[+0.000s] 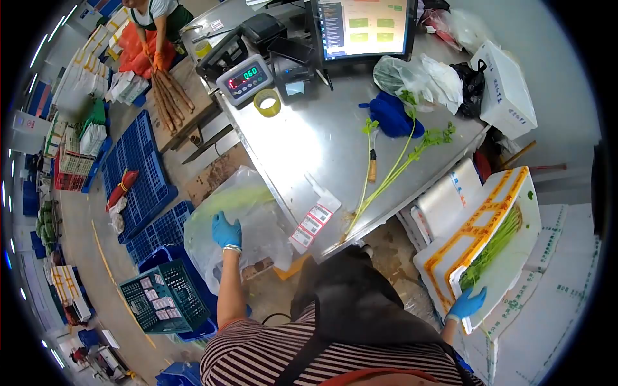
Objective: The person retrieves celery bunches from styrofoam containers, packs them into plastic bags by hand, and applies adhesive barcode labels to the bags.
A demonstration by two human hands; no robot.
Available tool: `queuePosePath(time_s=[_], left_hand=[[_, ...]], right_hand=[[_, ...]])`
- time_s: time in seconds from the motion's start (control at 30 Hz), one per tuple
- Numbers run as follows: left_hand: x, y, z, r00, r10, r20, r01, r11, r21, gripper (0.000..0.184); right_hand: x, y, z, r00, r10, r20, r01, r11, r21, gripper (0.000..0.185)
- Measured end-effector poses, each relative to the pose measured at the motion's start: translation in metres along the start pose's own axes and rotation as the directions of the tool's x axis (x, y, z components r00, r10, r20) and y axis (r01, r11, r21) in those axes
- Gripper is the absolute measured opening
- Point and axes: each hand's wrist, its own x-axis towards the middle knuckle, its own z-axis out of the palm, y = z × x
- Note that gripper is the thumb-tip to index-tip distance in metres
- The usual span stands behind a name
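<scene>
From here I see the right hand [467,304] spread beside greens [493,249] in the foam box [473,238], but can't tell whether the left hand [226,231] grips the plastic bag [259,237], which could slip if held loosely.

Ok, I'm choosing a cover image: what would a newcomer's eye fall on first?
Probably the left hand, gloved bright blue, at a clear plastic bag beside the steel table, and the right hand, gloved alike, by an orange-taped foam box of green stalks. Next, perhaps, the lit monitor at the table's far end.
</scene>
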Motion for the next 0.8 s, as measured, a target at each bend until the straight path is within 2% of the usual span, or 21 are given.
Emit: queuePosePath(time_s=[0.03,0.07,0.1,0.13,0.17,0.2,0.23,0.3,0.33,0.37,0.47,0.53,0.63,0.7,0.8], left_hand=[[-0.002,0.008,0.002,0.998,0.022,-0.053,-0.024,0.999,-0.043,0.058],[-0.004,0.018,0.003,0.993,0.041,-0.107,-0.05,0.995,-0.085,0.057],[-0.004,0.031,0.003,0.992,0.064,-0.111,-0.08,0.986,-0.145,0.056],[-0.005,0.044,0.003,0.989,0.091,-0.115,-0.114,0.973,-0.202,0.056],[-0.008,0.057,0.002,0.986,0.121,-0.116,-0.148,0.955,-0.256,0.055],[-0.011,0.072,0.001,0.979,0.159,-0.123,-0.19,0.935,-0.299,0.053],[-0.015,0.088,-0.002,0.971,0.2,-0.13,-0.233,0.911,-0.34,0.052],[-0.029,0.11,-0.007,0.954,0.267,-0.135,-0.299,0.866,-0.4,0.05],[-0.033,0.12,-0.009,0.947,0.293,-0.135,-0.322,0.846,-0.424,0.05],[-0.037,0.128,-0.01,0.939,0.319,-0.133,-0.344,0.826,-0.447,0.049],[-0.048,0.142,-0.007,0.932,0.34,-0.127,-0.357,0.795,-0.49,0.047],[-0.054,0.15,-0.015,0.934,0.35,-0.079,-0.34,0.793,-0.506,0.047],[-0.057,0.151,-0.006,0.932,0.345,-0.114,-0.349,0.763,-0.544,0.047],[-0.054,0.154,-0.007,0.94,0.337,-0.055,-0.309,0.77,-0.557,0.046],[-0.058,0.166,-0.012,0.932,0.358,-0.059,-0.333,0.779,-0.531,0.043]], right_hand=[[0.023,-0.033,-0.003,0.998,0.032,0.062,-0.048,0.96,0.276,0.044],[0.047,-0.078,-0.012,0.991,0.047,0.128,-0.108,0.843,0.528,0.043],[0.075,-0.132,-0.034,0.971,-0.063,0.232,-0.126,0.688,0.714,0.039],[0.101,-0.193,-0.085,0.917,-0.293,0.271,-0.021,0.644,0.765,0.035],[0.121,-0.247,-0.136,0.854,-0.441,0.274,0.056,0.603,0.796,0.031],[0.133,-0.282,-0.175,0.787,-0.598,0.152,0.269,0.555,0.787,0.029],[0.143,-0.307,-0.209,0.7,-0.714,-0.005,0.435,0.421,0.796,0.032],[0.158,-0.336,-0.276,0.524,-0.84,-0.142,0.578,0.229,0.783,0.045],[0.173,-0.338,-0.285,0.411,-0.868,-0.28,0.618,0.039,0.785,0.051],[0.185,-0.334,-0.292,0.356,-0.863,-0.358,0.634,-0.059,0.771,0.05],[0.202,-0.324,-0.306,0.337,-0.826,-0.452,0.671,-0.125,0.73,0.046],[0.213,-0.323,-0.307,0.359,-0.808,-0.467,0.686,-0.111,0.719,0.044],[0.223,-0.319,-0.303,0.369,-0.795,-0.481,0.711,-0.091,0.697,0.041],[0.228,-0.312,-0.3,0.379,-0.791,-0.481,0.724,-0.071,0.687,0.039],[0.231,-0.303,-0.292,0.395,-0.791,-0.467,0.723,-0.045,0.689,0.036]])
